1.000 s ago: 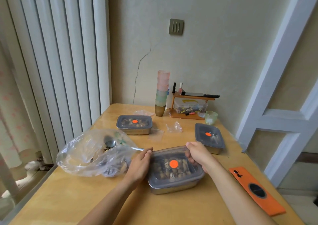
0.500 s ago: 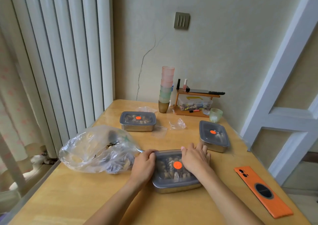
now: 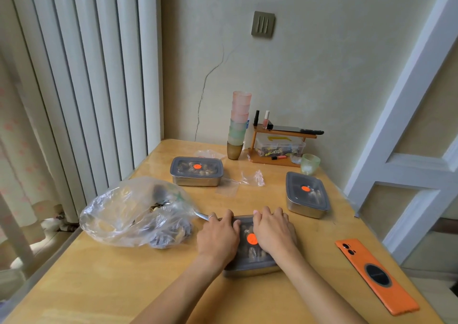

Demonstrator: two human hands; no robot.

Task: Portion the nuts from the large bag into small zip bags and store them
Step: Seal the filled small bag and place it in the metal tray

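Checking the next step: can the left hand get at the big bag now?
Likely yes. The left hand rests on the box; the bag lies close on its left, nothing blocking.

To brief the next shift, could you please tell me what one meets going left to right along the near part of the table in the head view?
large plastic bag → nearest lidded steel container → orange phone

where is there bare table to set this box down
Widest: the near-left table in front of the large bag. Also a strip between the near box and the orange phone. Crowded at the back by the cup stack and rack.
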